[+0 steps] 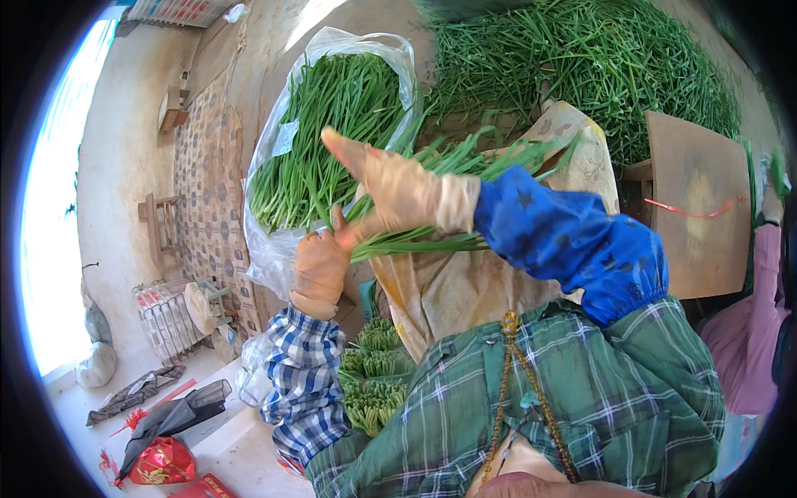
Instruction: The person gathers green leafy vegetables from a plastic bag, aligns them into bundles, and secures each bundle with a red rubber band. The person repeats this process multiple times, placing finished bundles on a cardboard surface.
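Observation:
My left hand [321,264], in a tan glove and checked sleeve, is closed around the end of a bunch of long green leafy stalks [417,244], likely garlic chives. Over it my right hand [398,187], gloved, with a blue star-patterned sleeve, is slightly blurred; a thumb or finger points up-left, and its inner fingers meet the left hand. Whether it grips stalks I cannot tell. The stalks run right beneath my right wrist, across a cloth [473,292] over my lap. Just beyond my hands lies a clear plastic bag [255,187] filled with aligned green stalks [336,124].
A large heap of loose green stalks [598,68] lies at the upper right, beside a wooden board [697,205]. Tied bundles [377,373] stand by my left side. At the far right is another person's pink sleeve [769,267]. Small wooden stools [159,227] stand leftward.

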### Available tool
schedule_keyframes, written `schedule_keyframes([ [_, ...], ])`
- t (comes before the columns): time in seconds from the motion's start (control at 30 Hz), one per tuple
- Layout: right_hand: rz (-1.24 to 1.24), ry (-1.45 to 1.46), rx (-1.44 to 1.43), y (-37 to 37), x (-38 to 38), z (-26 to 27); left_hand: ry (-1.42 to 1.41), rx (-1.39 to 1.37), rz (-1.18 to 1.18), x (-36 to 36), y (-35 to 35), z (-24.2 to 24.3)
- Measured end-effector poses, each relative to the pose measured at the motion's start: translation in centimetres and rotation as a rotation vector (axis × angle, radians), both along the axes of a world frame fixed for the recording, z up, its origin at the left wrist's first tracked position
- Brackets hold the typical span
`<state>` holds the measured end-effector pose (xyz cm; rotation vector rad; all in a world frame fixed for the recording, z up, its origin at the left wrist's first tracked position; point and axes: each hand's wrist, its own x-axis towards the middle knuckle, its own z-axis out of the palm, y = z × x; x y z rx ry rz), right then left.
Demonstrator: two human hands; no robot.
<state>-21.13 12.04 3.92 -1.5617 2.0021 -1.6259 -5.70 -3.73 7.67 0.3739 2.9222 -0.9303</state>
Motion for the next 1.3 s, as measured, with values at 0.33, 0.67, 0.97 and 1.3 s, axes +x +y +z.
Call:
schedule_keyframes([
  [0.33, 0.22, 0.351, 0.39, -0.4, 3.6, -6.2, 0.096, 0.072, -0.087, 4.1, -0.5, 2.1],
  [0.67, 0.311, 0.109, 0.205, -0.7, 3.5, -6.4, 0.245, 0.125, 0.012, 4.2, -0.3, 4.3],
  [0.97, 0.832, -0.868, 0.419, 10.4, -4.3, 8.0, -0.223, 0.868, 0.19, -5.0, 3.4, 10.7],
  [1.3, 0.351, -1.898, 0.357, 29.2, 2.6, 2.0, -0.13, 0.803, -0.586, -16.4, 10.1, 2.3],
])
